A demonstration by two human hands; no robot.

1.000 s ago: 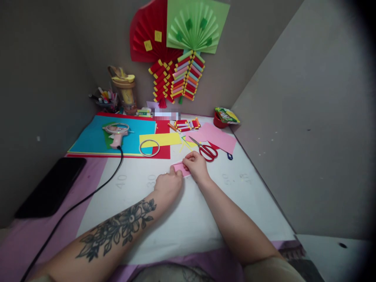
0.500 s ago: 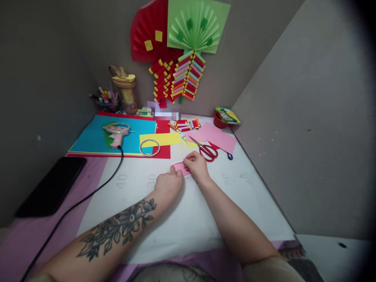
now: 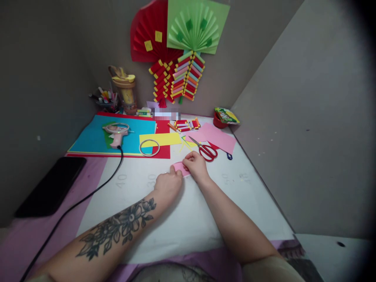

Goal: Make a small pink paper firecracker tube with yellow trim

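A small strip of pink paper [image 3: 179,167] lies on the white table cover between my two hands. My left hand [image 3: 169,183] grips its left end, fingers closed and thumb along the near edge. At the strip's right side, my right hand [image 3: 196,166] pinches the paper between thumb and fingertips. Just beyond the right hand rest red-handled scissors [image 3: 207,152], blades slightly apart and pointing away to the left. Thin yellow paper strips [image 3: 186,146] lie beside the scissors' blades.
A glue gun [image 3: 117,135] sits on blue paper [image 3: 85,135], its black cord running toward me. Near it are a yellow sheet [image 3: 161,140] and a roll of tape [image 3: 149,153]. Small paper rolls [image 3: 183,125] and pink sheets [image 3: 220,137] lie farther back. A black tablet-like slab [image 3: 51,188] is at left.
The raised edge of the pink strip now looks flatter between my fingers. Both hands stay in nearly the same place.
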